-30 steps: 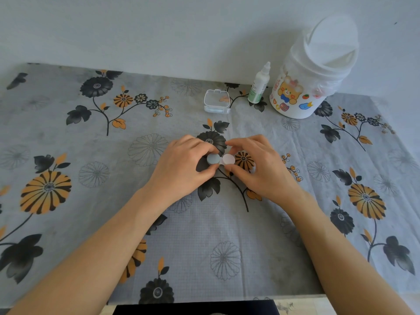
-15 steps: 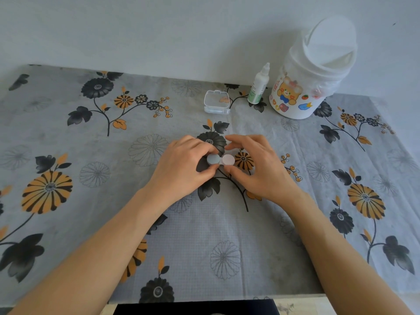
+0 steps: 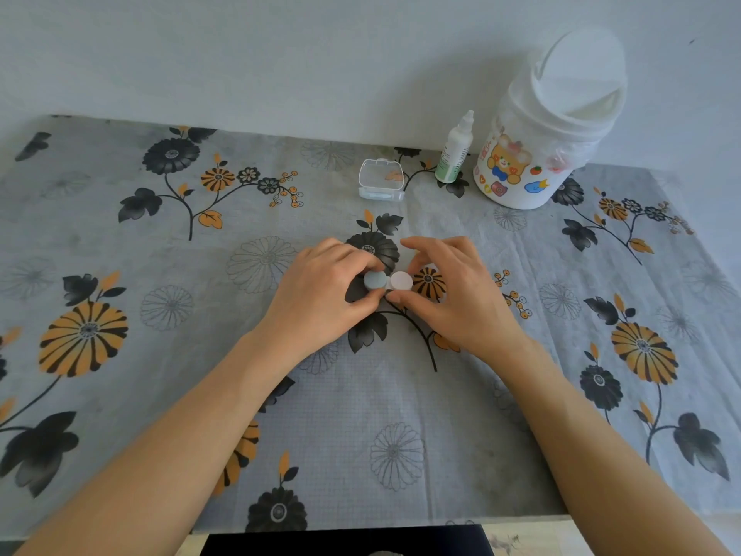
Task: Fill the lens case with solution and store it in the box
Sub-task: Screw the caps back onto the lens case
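Note:
A small lens case lies on the flowered tablecloth in the middle of the table, with a blue-grey cap on the left and a pale pink cap on the right. My left hand pinches the blue-grey cap between thumb and fingers. My right hand curls round the pink cap, thumb at its near edge and fingers arched behind it. The solution bottle, white with a green label, stands upright at the back. A clear plastic box sits left of the bottle with its lid raised.
A white swing-lid bin with cartoon stickers stands at the back right, beside the bottle. A wall runs along the table's far edge. A dark object shows at the near edge.
Both hands stay on the lens case in the same spot. The right fingers have lifted slightly away from the pink cap.

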